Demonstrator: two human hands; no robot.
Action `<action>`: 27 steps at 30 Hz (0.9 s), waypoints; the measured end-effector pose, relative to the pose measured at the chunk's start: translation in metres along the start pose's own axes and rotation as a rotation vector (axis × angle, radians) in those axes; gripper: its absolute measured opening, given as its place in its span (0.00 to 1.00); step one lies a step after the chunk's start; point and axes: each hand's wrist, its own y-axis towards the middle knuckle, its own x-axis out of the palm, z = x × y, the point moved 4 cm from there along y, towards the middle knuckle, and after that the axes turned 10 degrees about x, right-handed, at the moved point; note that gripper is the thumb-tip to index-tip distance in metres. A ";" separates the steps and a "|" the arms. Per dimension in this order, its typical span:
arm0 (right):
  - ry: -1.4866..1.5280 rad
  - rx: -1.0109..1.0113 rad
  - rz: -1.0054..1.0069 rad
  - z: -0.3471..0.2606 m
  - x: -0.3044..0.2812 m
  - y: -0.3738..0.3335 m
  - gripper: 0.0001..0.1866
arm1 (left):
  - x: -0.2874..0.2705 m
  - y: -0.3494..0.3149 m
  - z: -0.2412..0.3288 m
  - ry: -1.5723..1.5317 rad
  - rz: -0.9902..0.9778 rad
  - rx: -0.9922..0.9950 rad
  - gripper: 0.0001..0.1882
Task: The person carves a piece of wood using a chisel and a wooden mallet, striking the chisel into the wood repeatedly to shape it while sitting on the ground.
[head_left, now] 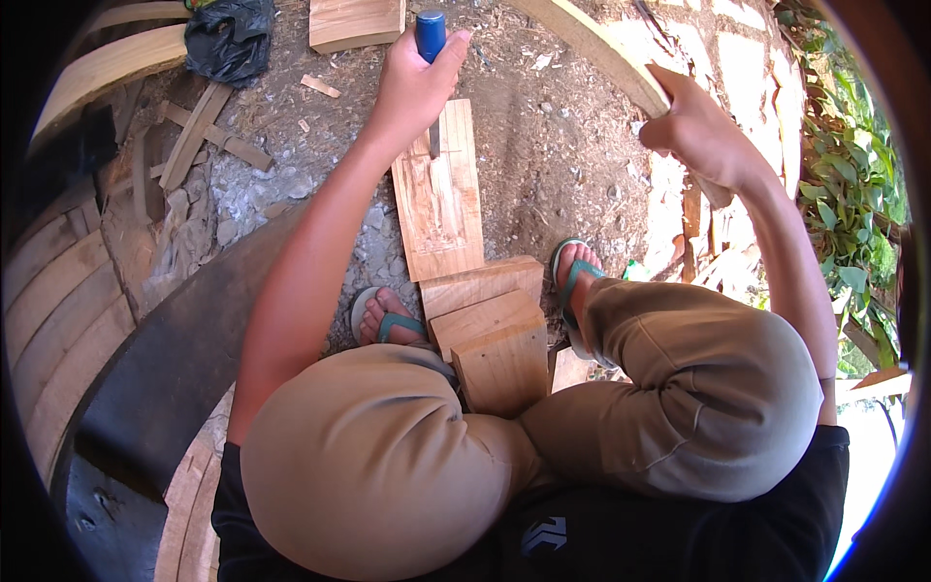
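My left hand (415, 89) is wrapped round the blue handle of a chisel (431, 37). Its metal blade stands with the tip at a rough, pale cut area in a wooden board (448, 233). That board lies lengthwise in front of me, its near end meeting wooden blocks between my legs. Off to the right, my right hand (700, 134) is closed round a long pale wooden bar (603, 56), raised apart from the chisel. The bar runs out of view at the top, and a short end shows below my palm.
Stacked wooden blocks (499, 359) stand between my feet. Another block (357, 23) lies at the top. A black plastic bag (230, 41) and wood offcuts (199, 136) are at the left, beside a dark curved surface (184, 330). Leafy plants (842, 175) border the right.
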 end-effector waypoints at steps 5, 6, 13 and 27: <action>-0.082 -0.083 0.173 -0.024 -0.045 0.006 0.35 | 0.001 0.016 -0.012 -0.065 -0.067 -0.082 0.13; -0.139 -0.051 0.103 -0.026 -0.035 0.001 0.35 | -0.001 0.018 -0.014 -0.036 -0.071 -0.074 0.14; -0.116 -0.076 0.028 -0.041 -0.033 0.006 0.28 | -0.005 0.015 -0.015 0.200 0.004 -0.055 0.17; -0.248 0.002 -0.163 -0.047 -0.018 0.027 0.20 | -0.035 0.025 -0.038 0.479 -0.054 -0.058 0.23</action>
